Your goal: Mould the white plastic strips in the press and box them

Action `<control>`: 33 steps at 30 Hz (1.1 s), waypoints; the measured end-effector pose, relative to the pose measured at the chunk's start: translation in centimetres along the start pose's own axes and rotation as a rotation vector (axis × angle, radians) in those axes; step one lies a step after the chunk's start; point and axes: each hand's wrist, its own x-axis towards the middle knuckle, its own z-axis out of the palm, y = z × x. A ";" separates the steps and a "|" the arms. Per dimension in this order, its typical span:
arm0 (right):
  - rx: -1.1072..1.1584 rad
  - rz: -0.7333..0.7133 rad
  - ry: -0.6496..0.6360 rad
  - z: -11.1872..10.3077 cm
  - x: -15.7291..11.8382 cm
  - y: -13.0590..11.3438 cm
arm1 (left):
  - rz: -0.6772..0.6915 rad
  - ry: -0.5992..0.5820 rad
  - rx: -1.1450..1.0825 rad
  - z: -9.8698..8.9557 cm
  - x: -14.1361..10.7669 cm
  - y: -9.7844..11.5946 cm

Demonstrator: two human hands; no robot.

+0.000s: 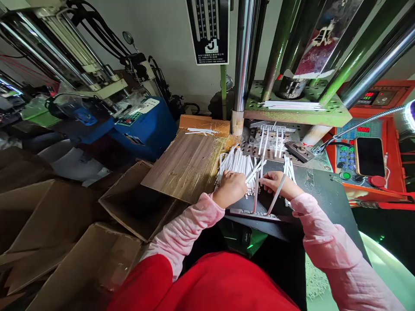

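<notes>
While left hand (231, 186) pinches white strips (255, 171) just right of frame centre, fingers nearly closed, right hand (280, 183) curls alongside, grip unclear; strips look light, bendy, probably best held near ends.

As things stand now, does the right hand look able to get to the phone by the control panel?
Probably yes: nothing tall seems to stand between the right hand and the phone, and the metal lamp neck passes beyond it.
</notes>
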 end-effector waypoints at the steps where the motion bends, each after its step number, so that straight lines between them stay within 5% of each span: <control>1: 0.026 0.007 0.005 -0.4 -0.4 0.2 | -0.019 -0.012 -0.026 -0.1 0.2 -0.3; 8: 0.289 -0.067 -0.053 -2.5 -5.8 1.3 | -0.069 0.120 -0.401 -0.6 -0.8 -3.3; 12: 0.194 -0.207 -0.071 -1.6 -9.6 2.7 | 0.030 0.115 -0.705 -0.2 -2.8 -4.3; 17: -0.007 -0.353 0.105 0.5 -11.3 4.4 | 0.059 0.046 -1.063 1.6 -5.4 -3.3; 24: -0.086 -0.411 0.221 1.8 -11.9 5.0 | 0.058 0.115 -0.940 2.7 -7.2 -1.8; 29: -0.188 -0.508 0.251 -0.6 -11.7 5.4 | 0.061 0.171 -0.778 3.1 -7.2 -1.8; 33: -0.409 -0.578 0.374 -2.7 -8.6 6.0 | 0.099 0.191 -0.755 3.6 -7.2 -1.6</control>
